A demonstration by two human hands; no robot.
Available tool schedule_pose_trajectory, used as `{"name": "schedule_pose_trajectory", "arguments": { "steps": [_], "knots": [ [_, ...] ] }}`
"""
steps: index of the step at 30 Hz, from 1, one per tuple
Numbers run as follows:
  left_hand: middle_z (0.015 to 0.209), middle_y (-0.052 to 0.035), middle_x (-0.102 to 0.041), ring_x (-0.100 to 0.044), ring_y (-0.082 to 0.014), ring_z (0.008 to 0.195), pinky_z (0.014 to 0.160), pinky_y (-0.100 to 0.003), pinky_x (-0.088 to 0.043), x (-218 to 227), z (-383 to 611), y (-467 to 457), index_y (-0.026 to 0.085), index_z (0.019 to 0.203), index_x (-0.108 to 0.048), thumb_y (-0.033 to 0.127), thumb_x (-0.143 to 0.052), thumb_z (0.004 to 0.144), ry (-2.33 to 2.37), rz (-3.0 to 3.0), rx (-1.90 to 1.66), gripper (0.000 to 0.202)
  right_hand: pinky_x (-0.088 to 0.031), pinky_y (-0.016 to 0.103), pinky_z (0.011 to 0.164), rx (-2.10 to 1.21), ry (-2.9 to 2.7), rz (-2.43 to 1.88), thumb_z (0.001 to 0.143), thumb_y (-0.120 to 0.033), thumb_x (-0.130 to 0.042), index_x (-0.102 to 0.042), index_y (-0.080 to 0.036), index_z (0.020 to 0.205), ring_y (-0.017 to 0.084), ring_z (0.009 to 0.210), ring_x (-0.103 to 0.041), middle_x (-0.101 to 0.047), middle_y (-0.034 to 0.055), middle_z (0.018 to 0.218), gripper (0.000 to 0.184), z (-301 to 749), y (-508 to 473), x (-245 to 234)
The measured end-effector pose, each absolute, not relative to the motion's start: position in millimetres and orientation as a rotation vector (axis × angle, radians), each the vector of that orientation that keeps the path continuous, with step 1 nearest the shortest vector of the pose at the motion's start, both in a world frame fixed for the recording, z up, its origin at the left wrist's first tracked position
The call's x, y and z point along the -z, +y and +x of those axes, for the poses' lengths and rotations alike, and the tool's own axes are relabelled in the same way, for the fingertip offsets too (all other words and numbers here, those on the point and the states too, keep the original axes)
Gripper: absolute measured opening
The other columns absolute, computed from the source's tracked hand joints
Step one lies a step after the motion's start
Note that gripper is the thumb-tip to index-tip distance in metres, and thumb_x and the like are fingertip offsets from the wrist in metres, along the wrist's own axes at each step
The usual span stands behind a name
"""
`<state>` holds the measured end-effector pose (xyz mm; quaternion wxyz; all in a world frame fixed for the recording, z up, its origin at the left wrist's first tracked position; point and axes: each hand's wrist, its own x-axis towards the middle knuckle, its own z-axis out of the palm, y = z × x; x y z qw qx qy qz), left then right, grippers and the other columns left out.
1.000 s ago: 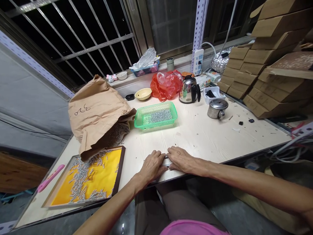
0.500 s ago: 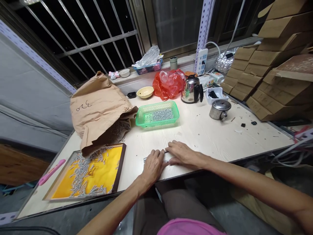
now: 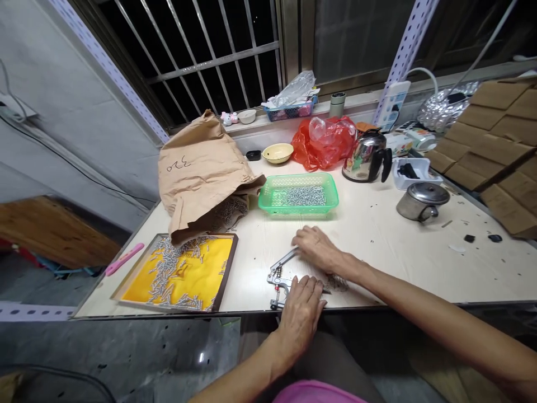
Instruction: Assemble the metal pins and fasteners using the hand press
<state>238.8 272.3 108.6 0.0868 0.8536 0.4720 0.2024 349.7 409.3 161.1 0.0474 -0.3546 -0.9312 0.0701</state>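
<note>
On the table's near edge lies a hinged metal tool (image 3: 277, 280) with springs, a small red part and a raised arm. My left hand (image 3: 302, 308) lies over its lower part, fingers bent around it and partly hiding it. Just beyond, my right hand (image 3: 316, 249) has its fingers curled at the end of the raised arm. A small heap of fine pieces (image 3: 338, 282), too blurred to name, shows beneath my right forearm. Ahead stands a green basket (image 3: 298, 209) holding many small metal screw-like pieces (image 3: 308, 196).
At left, a shallow tray (image 3: 230, 274) with yellow lining holds scattered metal pieces, beside a large paper bag (image 3: 201, 168) and a pink-handled tool (image 3: 125, 259). Kettle (image 3: 364, 157), lidded metal cup (image 3: 419, 201), red plastic bag (image 3: 319, 143) and cardboard boxes (image 3: 486, 145) stand behind and right.
My hands, earlier close together over a mostly hidden metal piece, are now on the hinged tool, whose arm stands raised. The view has swung left, so things appear further right.
</note>
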Motion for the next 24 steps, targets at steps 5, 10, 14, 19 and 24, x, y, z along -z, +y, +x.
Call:
{"name": "schedule_pose_trajectory", "arguments": {
  "steps": [5,10,14,19,24],
  "knots": [
    [0.097,-0.0107,-0.060,-0.057,-0.0231,0.091,0.078,-0.035,-0.052,-115.4,233.3,247.5,0.014,0.114,-0.054,0.020,-0.035,0.096,1.222,2.543,-0.827,0.026,-0.031,0.033,0.068,-0.327,-3.030,-0.292,0.085,-0.019,-0.069,-0.064,-0.021,0.075,0.023,0.089,-0.042,-0.055,0.0027,0.087,0.012,306.7,366.3,-169.4],
    [0.080,-0.0057,-0.059,-0.055,-0.0171,0.074,0.070,-0.028,-0.049,-151.6,172.6,233.7,0.015,0.102,-0.056,0.014,-0.041,0.093,1.315,2.556,-1.206,0.018,-0.034,0.037,0.074,-0.259,-3.015,-0.086,0.072,-0.015,-0.072,-0.054,-0.016,0.065,0.024,0.089,-0.043,-0.052,0.0055,0.084,0.019,294.2,357.3,-144.2],
    [0.092,-0.0065,-0.058,-0.054,-0.0198,0.087,0.077,-0.032,-0.045,-174.4,89.8,254.6,0.018,0.098,-0.058,0.019,-0.040,0.094,2.148,1.994,-1.101,0.018,-0.037,0.032,0.073,-0.526,-2.851,-0.108,0.076,-0.008,-0.059,-0.053,-0.017,0.076,0.020,0.083,-0.048,-0.054,0.0024,0.082,0.011,286.9,360.5,-130.2],
    [0.088,-0.0077,-0.056,-0.053,-0.0213,0.087,0.078,-0.031,-0.042,-160.4,34.7,286.4,0.015,0.092,-0.063,0.020,-0.045,0.091,2.315,1.882,-0.601,0.019,-0.041,0.029,0.066,-0.665,-2.343,-0.444,0.082,-0.009,-0.043,-0.050,-0.018,0.082,0.018,0.073,-0.051,-0.053,0.0030,0.077,0.011,289.2,377.1,-161.7],
    [0.080,-0.0058,-0.052,-0.051,-0.0178,0.079,0.066,-0.024,-0.036,-145.9,38.4,305.0,0.014,0.075,-0.062,0.015,-0.046,0.091,2.319,1.958,-0.192,0.022,-0.043,0.034,0.069,-0.197,-2.208,-0.813,0.089,-0.015,-0.039,-0.048,-0.018,0.082,0.023,0.075,-0.052,-0.053,0.0062,0.079,0.012,326.4,433.5,-203.1]
  ]
}}
